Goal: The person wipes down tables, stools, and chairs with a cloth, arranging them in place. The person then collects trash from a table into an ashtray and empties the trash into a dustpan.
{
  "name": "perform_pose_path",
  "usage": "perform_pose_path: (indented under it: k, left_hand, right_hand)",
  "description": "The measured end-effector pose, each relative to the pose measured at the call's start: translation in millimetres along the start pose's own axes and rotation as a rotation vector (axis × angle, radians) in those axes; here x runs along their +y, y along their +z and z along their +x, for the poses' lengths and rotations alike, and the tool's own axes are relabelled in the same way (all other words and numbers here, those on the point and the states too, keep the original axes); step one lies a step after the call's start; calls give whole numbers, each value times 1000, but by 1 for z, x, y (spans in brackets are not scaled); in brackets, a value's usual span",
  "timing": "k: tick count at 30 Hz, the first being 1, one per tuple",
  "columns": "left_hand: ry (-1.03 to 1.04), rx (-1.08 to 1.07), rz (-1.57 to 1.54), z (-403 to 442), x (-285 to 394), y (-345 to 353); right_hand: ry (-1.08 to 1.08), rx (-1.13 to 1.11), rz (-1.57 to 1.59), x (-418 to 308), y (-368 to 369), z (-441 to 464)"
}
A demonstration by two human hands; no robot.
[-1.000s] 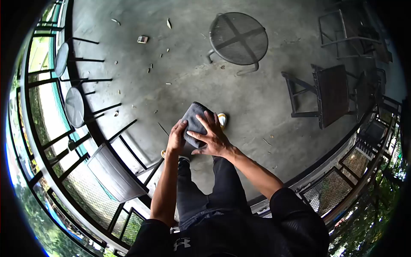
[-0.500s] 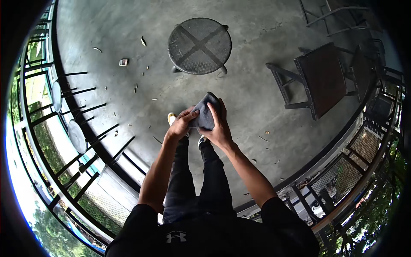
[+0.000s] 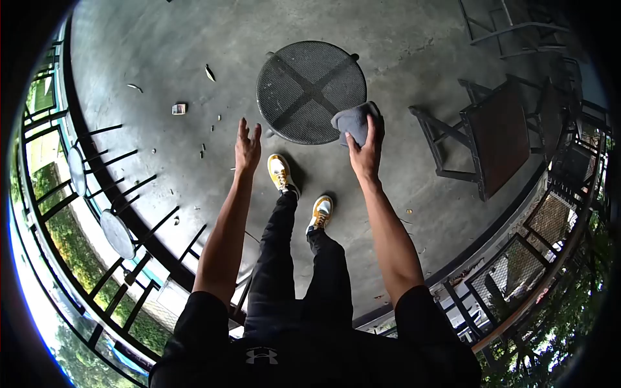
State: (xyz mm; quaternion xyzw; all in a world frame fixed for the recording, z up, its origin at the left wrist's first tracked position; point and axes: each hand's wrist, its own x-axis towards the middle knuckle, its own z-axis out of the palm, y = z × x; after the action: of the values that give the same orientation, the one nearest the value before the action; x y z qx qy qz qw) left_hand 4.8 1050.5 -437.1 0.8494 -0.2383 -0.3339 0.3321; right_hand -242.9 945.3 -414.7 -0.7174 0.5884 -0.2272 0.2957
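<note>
A folded grey cloth is gripped in my right hand, thumb on the near side and fingers over its right edge. It overlaps the lower right rim of a round, dark table with a mesh-like top and a cross showing through it; whether it touches the top I cannot tell. My left hand is raised to the left of the table, fingers stretched out and holding nothing.
Beyond my right hand, dark folding furniture stands on the concrete floor. Railings curve along both sides, with round tops at the left one. A small box and scattered litter lie left of the table. My shoes are below it.
Both hands held the cloth together; now they are apart. The right carries the cloth forward and right to the table's rim, while the left has let go and moved left. The table appears nearer.
</note>
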Motion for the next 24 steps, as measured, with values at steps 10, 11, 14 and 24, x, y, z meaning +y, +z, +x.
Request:
perform_pose_path:
  k: [10,11,14,24]
  left_hand:
    - [-162,-237,-202,70,12,11]
    - [-189,-259,-216,70,13,11]
    - [-192,-284,-269,73,8,11]
    - [-134,-267,-397,76,-15,17]
  right_hand:
    - [-78,-102,-641,-2,81,47]
    - [-76,-113,-650,-4,84,54]
    - [-48,5,-700,-8,99,86]
    - [-86,76,-584,-22,133,178]
